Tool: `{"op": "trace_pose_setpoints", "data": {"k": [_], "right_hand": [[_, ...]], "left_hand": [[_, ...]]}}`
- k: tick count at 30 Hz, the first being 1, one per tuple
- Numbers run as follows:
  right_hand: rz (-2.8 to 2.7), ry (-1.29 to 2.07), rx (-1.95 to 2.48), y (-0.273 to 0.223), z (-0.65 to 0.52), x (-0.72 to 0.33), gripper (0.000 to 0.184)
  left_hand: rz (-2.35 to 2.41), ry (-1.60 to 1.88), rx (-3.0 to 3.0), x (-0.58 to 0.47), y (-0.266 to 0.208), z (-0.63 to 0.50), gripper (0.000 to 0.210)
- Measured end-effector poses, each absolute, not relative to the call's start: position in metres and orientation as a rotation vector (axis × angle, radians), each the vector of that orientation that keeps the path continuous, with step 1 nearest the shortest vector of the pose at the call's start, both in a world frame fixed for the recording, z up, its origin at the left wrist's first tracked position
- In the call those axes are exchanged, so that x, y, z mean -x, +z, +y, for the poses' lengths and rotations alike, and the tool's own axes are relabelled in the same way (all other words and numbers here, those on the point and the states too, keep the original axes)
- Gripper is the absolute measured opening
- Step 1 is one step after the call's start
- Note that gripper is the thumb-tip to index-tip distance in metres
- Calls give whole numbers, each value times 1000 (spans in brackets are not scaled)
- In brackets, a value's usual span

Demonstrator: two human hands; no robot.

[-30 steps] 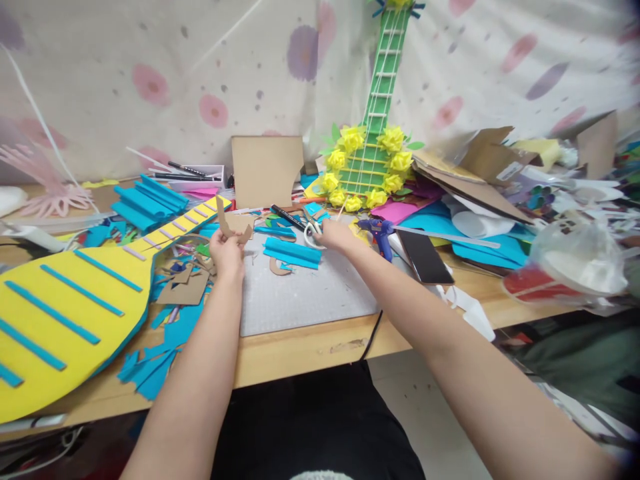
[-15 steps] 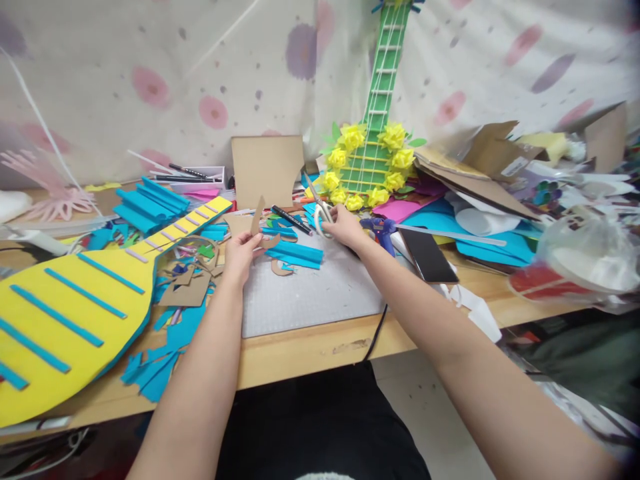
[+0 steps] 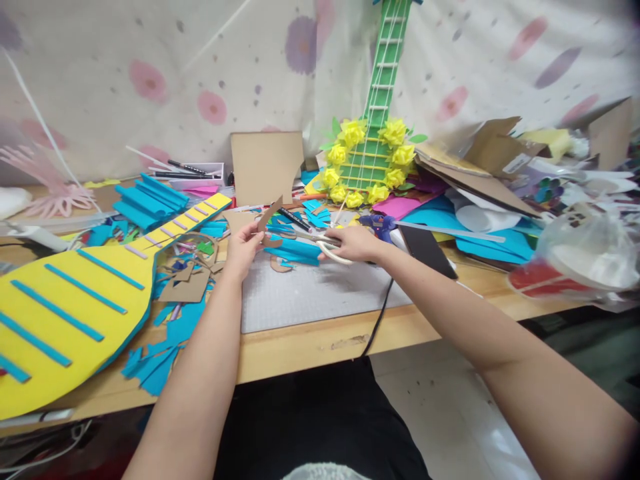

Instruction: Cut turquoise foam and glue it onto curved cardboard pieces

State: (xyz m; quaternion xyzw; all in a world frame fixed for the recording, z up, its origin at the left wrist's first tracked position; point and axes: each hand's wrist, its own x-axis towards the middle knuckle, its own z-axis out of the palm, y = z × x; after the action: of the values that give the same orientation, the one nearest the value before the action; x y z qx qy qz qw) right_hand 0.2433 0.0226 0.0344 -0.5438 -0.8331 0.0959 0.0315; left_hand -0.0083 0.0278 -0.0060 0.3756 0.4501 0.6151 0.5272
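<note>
My left hand [image 3: 244,249] pinches a small curved piece of brown cardboard [image 3: 269,213] above the back left of a grey cutting mat [image 3: 320,293]. In my right hand [image 3: 353,243] is a pair of scissors with cream handles [image 3: 334,252]. Their blades point left and reach the cardboard at my left fingertips; whether they touch it I cannot tell. Below the blades lie folded strips of blue paper [image 3: 295,251] and a small curved cardboard scrap [image 3: 281,265].
A yellow cardboard guitar shape [image 3: 65,287] lies at the left, beside blue and brown scraps. Behind stand a cardboard sheet [image 3: 265,167] and a green guitar shape with yellow flowers [image 3: 370,163]. A blue glue gun [image 3: 379,225], a black phone [image 3: 427,250] and a bagged tub [image 3: 565,263] are at the right.
The scissors have swung from pointing up and back to pointing left. My right hand has brought them to the cardboard in my left hand, which has tilted.
</note>
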Motion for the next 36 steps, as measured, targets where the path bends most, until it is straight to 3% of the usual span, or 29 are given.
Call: {"op": "trace_pose_setpoints", "data": {"k": [7,11,17,24,31,36], "right_hand": [[-2649,348,1628,42,24,-245,54],[-2493,363,1672,36,29,-243,49],[-2154,656,1654,25,31,-223,48],[-1992,663,1663,18,32,-203,36],[-1514,1170,1328,6,36,-174,42],[-1358,1163,1321,15,38,-160,39]], "left_hand": [[932,1433,-966,8,-7,27,45],[922,1437,-984,9,-10,28,45],[989,1466,-1091,11,-17,34,46],[1073,1472,-1067,11,-21,36,50],[989,1424,-889,2,-14,29,43],[953,1345,-861,0,-12,24,46]]}}
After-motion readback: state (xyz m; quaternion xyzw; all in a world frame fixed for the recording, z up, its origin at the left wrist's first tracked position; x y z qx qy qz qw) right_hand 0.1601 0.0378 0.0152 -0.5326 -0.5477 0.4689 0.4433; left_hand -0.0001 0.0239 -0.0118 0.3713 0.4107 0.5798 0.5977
